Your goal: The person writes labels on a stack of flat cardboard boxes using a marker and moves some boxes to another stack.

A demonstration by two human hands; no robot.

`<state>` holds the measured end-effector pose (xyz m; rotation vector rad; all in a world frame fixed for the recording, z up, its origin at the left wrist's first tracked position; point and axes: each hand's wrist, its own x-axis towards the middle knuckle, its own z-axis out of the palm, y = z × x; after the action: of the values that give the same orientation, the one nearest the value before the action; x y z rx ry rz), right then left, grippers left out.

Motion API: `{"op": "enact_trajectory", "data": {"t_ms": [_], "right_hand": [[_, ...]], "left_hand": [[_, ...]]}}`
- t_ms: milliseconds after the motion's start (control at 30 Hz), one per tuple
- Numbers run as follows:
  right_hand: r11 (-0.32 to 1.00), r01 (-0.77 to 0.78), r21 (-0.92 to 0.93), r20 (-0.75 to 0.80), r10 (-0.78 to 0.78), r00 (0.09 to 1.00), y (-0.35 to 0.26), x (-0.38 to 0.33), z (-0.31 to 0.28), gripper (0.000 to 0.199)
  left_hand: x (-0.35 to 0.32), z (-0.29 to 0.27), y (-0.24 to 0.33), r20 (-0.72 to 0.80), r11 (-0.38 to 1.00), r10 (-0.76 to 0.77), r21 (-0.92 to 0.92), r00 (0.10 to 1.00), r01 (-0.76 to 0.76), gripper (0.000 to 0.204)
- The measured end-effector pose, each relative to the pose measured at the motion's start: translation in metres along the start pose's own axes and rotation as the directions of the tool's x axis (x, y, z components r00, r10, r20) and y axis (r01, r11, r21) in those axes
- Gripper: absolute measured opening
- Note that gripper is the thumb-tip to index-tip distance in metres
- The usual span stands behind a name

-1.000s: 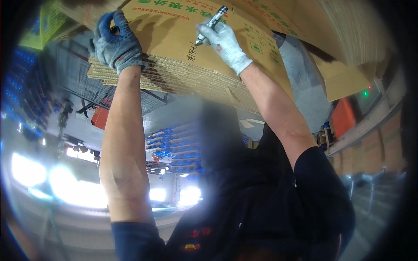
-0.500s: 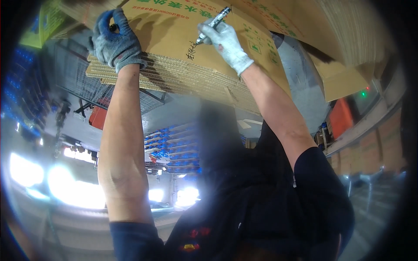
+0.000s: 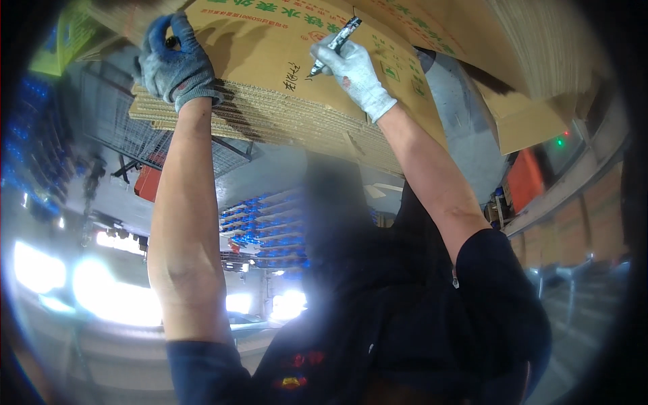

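Observation:
My right hand (image 3: 358, 77), in a pale work glove with a small reddish stain, grips a black-and-white marker pen (image 3: 346, 32). The pen slants, its dark tip at the cardboard just right of some black handwriting (image 3: 291, 78). Under it lies a stack of flat brown cardboard cartons (image 3: 260, 64) with green and red print. My left hand (image 3: 177, 71), in a grey-blue glove, rests at the stack's left side. Its thumb and finger are curled around a small dark round thing (image 3: 172, 42), which looks like a marker cap but is mostly hidden.
More cardboard (image 3: 533, 67) stands at the far right. A wire mesh cart (image 3: 229, 156) and a red object (image 3: 148, 182) are below the stack on the left. Racks with blue parts (image 3: 266, 223) appear further back. An orange-red panel (image 3: 524, 181) stands at the right.
The marker tip has moved slightly right and down across the cardboard, with my right hand, and the handwriting has a little more ink. My left hand keeps its grip, shifting slightly left in view.

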<state>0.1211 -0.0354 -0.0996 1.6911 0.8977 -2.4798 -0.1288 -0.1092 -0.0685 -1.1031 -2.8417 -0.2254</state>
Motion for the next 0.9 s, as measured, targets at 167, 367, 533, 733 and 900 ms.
{"op": "enact_trajectory", "data": {"t_ms": [167,367,533,733,900], "right_hand": [[0.999,-0.032,-0.022,-0.026,0.031,0.999,-0.002,0.000,0.000,0.022],[0.950,0.212,0.229,0.168,-0.253,0.953,-0.001,-0.034,-0.004,0.024],[0.126,0.713,-0.690,0.575,-0.503,0.645,-0.027,-0.033,-0.022,0.038],[-0.247,0.704,-0.665,0.471,-0.871,0.140,-0.117,-0.024,-0.049,0.021],[0.905,0.245,0.349,0.284,-0.351,0.892,-0.043,-0.032,0.002,0.027]], "left_hand": [[-0.001,0.003,0.000,-0.026,0.999,-0.039,-0.024,0.999,0.038,0.028],[-0.002,-0.008,0.014,-0.055,0.958,-0.066,-0.283,0.996,0.048,0.029],[-0.005,-0.010,0.022,-0.124,0.848,-0.159,-0.526,0.979,0.070,0.029],[-0.008,-0.011,0.026,-0.190,0.906,-0.183,-0.414,0.965,0.090,0.037],[-0.009,-0.001,0.001,0.062,0.966,-0.212,-0.141,0.975,0.219,0.041]]}}
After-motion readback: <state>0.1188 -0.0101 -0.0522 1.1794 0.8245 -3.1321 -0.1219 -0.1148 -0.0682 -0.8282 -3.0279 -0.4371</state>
